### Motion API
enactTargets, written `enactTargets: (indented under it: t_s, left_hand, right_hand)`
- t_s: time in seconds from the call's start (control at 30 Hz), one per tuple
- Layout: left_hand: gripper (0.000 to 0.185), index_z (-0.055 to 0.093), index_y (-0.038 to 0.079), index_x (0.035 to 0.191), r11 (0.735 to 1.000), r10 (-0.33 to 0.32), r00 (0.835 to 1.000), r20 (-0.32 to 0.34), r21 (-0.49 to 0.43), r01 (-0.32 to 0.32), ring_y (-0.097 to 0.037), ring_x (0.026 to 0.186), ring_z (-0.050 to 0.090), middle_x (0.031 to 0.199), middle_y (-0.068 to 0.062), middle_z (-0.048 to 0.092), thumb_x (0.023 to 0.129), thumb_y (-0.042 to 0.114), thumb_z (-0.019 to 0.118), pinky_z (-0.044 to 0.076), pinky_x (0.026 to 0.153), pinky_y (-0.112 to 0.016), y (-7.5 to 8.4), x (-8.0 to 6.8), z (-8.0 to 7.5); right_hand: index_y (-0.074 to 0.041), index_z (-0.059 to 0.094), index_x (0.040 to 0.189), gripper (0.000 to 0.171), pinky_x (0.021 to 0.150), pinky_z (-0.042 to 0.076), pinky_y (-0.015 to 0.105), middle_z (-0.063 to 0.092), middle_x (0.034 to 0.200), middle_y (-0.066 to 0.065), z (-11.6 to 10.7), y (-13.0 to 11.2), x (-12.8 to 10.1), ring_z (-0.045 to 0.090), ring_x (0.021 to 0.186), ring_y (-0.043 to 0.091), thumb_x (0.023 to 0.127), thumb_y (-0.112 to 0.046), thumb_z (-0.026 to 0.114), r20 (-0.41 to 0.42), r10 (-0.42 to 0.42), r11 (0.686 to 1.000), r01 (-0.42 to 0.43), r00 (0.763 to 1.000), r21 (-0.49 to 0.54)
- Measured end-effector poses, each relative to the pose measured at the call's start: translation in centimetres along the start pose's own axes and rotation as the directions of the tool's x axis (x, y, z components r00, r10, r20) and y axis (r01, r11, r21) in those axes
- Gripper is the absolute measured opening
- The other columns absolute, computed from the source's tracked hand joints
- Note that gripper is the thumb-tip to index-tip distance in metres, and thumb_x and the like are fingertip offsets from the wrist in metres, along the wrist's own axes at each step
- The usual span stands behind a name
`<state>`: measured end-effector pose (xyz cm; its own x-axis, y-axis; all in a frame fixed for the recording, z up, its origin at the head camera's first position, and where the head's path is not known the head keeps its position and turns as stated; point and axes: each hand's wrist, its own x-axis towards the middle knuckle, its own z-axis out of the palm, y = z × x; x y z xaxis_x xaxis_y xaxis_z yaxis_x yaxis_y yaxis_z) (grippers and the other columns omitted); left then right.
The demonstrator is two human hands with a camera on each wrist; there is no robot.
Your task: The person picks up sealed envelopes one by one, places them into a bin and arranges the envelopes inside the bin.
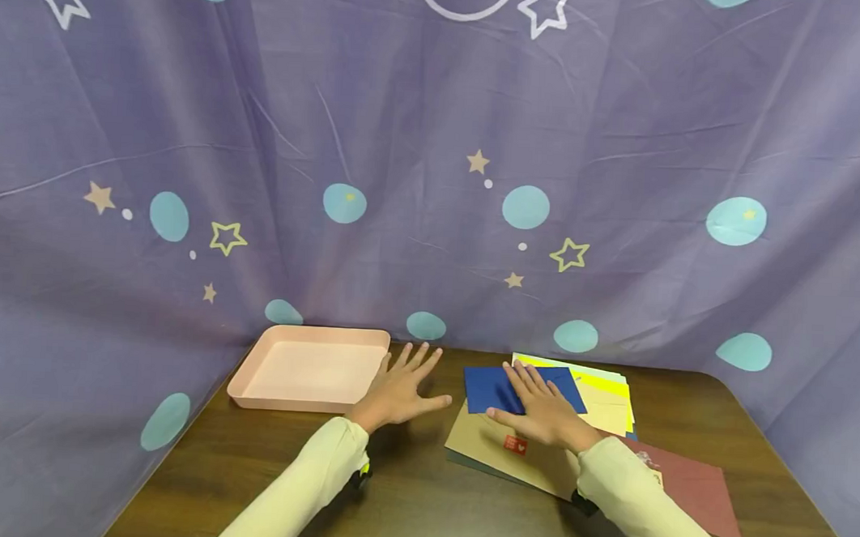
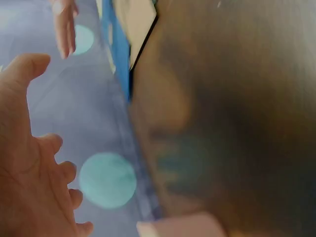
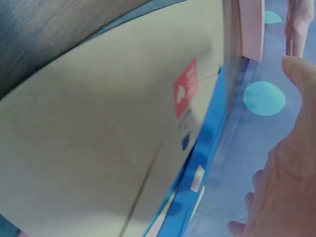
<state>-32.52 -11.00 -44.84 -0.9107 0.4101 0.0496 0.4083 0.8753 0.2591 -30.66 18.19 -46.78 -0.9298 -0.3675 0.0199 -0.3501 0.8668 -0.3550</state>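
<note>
Both hands lie flat and spread: right hand [image 1: 542, 411] on the blue envelope [image 1: 493, 388], left hand [image 1: 397, 390] beside the pink tray [image 1: 308, 369].

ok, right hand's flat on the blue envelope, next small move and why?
Probably slide the blue envelope left off the stack: the right hand lies flat on it, unpinched, and the left hand waits open beside the pink tray.

I count one pink tray [image 1: 311, 369] and perhaps six overlapping envelopes [image 1: 522, 389]; the stack hides some.
</note>
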Motion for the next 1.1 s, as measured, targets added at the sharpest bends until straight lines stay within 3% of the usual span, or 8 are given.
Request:
enactTargets:
  t_s: [0.23,0.43,0.57,0.7,0.77,0.97,1.1]
  left_hand:
    - [0.098,0.014,0.024,0.163,1.0,-0.023,0.998,-0.058,0.003,0.023,-0.036,0.158,0.014,0.169,-0.009,0.018,0.09,0.072,0.057,0.003,0.129,-0.066,-2.9,-1.6,-3.0]
    - [0.094,0.031,0.012,0.16,1.0,-0.011,0.993,-0.12,0.006,0.012,-0.044,0.149,0.035,0.158,-0.015,0.044,0.089,0.062,0.066,0.012,0.126,-0.07,-5.9,-3.7,-4.7]
    - [0.082,0.049,0.008,0.15,1.0,0.001,0.984,-0.179,-0.027,-0.006,-0.047,0.137,0.05,0.14,-0.019,0.062,0.086,0.051,0.076,0.03,0.122,-0.065,-7.8,-5.0,-5.0]
    - [0.061,0.066,0.006,0.133,0.996,0.027,0.976,-0.218,-0.076,-0.045,-0.041,0.115,0.067,0.124,-0.019,0.071,0.082,0.035,0.084,0.054,0.102,-0.057,-9.4,-5.9,-4.9]
    - [0.051,0.072,0.006,0.124,0.994,0.026,0.977,-0.213,-0.097,-0.047,-0.037,0.109,0.07,0.119,-0.016,0.074,0.081,0.029,0.086,0.059,0.093,-0.054,-10.0,-6.2,-4.7]
    - [0.044,0.077,0.008,0.113,0.994,-0.025,0.994,-0.107,-0.111,0.013,-0.032,0.107,0.071,0.112,-0.012,0.076,0.074,0.023,0.091,0.059,0.093,-0.051,-11.2,-6.8,-3.9]
    - [0.037,0.077,0.008,0.105,0.995,-0.022,0.995,-0.093,-0.097,0.013,-0.028,0.096,0.072,0.1,-0.008,0.077,0.072,0.019,0.092,0.061,0.086,-0.047,-12.0,-6.9,-3.1]
  right_hand:
    - [-0.018,0.008,0.164,0.097,0.125,0.011,0.072,0.007,0.172,0.011,-1.8,0.0,-0.4,0.008,0.158,0.039,0.094,-0.072,0.048,0.0,-0.018,1.0,0.018,1.0,0.011]
    - [-0.019,0.015,0.164,0.096,0.121,0.018,0.075,0.015,0.171,0.012,-3.6,0.3,-0.8,0.014,0.157,0.04,0.093,-0.072,0.052,-0.036,-0.044,0.999,0.045,0.998,0.022]
    - [-0.02,0.018,0.163,0.091,0.118,0.026,0.076,0.019,0.17,0.014,-5.0,0.8,-1.0,0.017,0.156,0.043,0.095,-0.068,0.053,-0.051,-0.072,0.996,0.074,0.996,0.046]
    - [-0.022,0.019,0.163,0.088,0.115,0.031,0.077,0.023,0.168,0.015,-6.2,1.3,-1.4,0.022,0.154,0.045,0.095,-0.066,0.054,-0.051,-0.062,0.993,0.067,0.997,0.098]
    - [-0.023,0.02,0.163,0.087,0.114,0.034,0.075,0.026,0.167,0.015,-6.7,1.6,-1.5,0.028,0.152,0.045,0.096,-0.065,0.054,-0.054,-0.054,0.992,0.06,0.997,0.111]
    - [-0.02,0.029,0.161,0.081,0.109,0.044,0.07,0.04,0.161,0.016,-7.6,2.1,-2.0,0.045,0.143,0.044,0.097,-0.058,0.059,-0.08,-0.05,0.989,0.061,0.996,0.137]
    - [-0.013,0.039,0.155,0.076,0.104,0.051,0.065,0.054,0.148,0.02,-7.8,2.5,-2.2,0.056,0.133,0.042,0.096,-0.052,0.065,-0.097,-0.075,0.984,0.089,0.992,0.152]
